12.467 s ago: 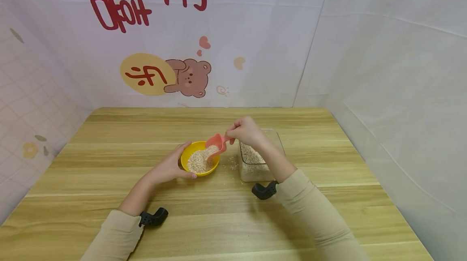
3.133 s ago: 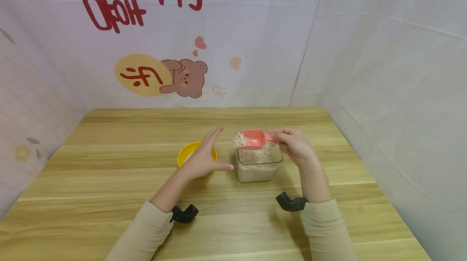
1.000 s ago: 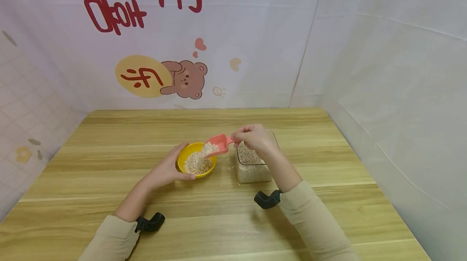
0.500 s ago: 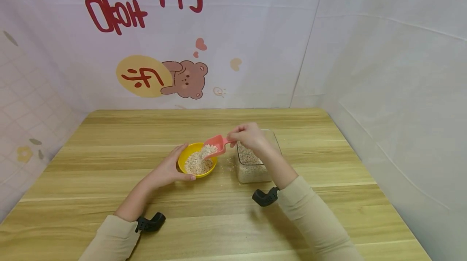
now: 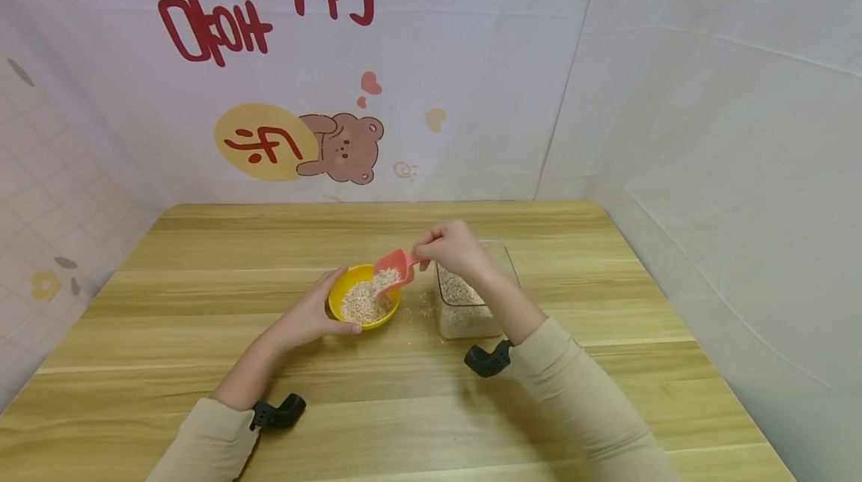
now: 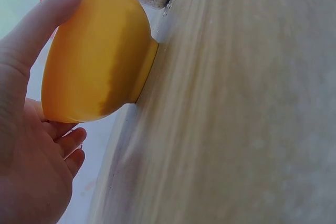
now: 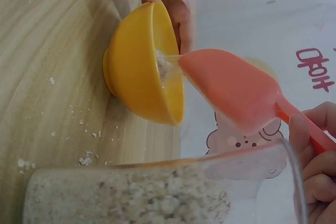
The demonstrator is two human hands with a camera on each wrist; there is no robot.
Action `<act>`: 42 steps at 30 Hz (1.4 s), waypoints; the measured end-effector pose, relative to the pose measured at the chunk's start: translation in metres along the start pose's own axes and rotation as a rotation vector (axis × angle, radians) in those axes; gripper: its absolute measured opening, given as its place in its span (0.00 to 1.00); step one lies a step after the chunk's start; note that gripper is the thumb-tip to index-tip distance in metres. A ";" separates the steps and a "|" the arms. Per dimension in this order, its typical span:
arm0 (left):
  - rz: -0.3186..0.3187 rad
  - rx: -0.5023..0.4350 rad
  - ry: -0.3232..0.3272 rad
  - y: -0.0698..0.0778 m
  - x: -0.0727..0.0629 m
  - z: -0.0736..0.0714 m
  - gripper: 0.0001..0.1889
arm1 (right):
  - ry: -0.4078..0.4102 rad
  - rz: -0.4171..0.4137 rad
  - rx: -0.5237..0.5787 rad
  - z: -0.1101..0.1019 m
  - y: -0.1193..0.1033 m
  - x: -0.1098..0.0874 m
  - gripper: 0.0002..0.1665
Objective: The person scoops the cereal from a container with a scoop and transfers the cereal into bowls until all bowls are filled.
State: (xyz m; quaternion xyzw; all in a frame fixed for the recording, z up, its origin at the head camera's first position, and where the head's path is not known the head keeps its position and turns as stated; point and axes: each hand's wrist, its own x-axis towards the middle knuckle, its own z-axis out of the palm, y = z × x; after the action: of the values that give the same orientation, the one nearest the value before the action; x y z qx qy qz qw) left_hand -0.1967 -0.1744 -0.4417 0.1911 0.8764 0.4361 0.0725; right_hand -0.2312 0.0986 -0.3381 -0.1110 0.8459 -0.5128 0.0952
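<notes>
Head view, left hand curled round yellow bowl, right hand pinching pink scoop of flakes tilted over bowl, clear container right of bowl.

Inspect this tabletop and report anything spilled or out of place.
Loose oat flakes lie scattered on the wooden tabletop between the yellow bowl and the clear container. They look spilled because they sit outside both vessels. The tilted pink scoop looks deliberate, pouring into the bowl. Nothing appears damaged.
</notes>
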 end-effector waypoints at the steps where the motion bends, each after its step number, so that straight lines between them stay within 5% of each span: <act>1: 0.001 0.000 0.001 0.000 0.000 0.000 0.61 | -0.001 -0.005 -0.018 0.000 -0.001 0.000 0.02; 18: 0.024 -0.023 0.000 0.001 0.000 0.000 0.60 | -0.015 -0.067 -0.151 0.002 -0.024 0.002 0.03; 42: -0.011 -0.007 -0.004 0.002 -0.002 0.001 0.61 | 0.031 -0.083 -0.064 0.002 -0.004 -0.011 0.02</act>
State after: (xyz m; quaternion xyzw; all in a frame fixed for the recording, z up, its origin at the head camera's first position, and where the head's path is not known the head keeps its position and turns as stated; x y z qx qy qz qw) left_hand -0.1945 -0.1733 -0.4409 0.1867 0.8757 0.4385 0.0775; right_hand -0.2199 0.0982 -0.3344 -0.1410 0.8580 -0.4906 0.0574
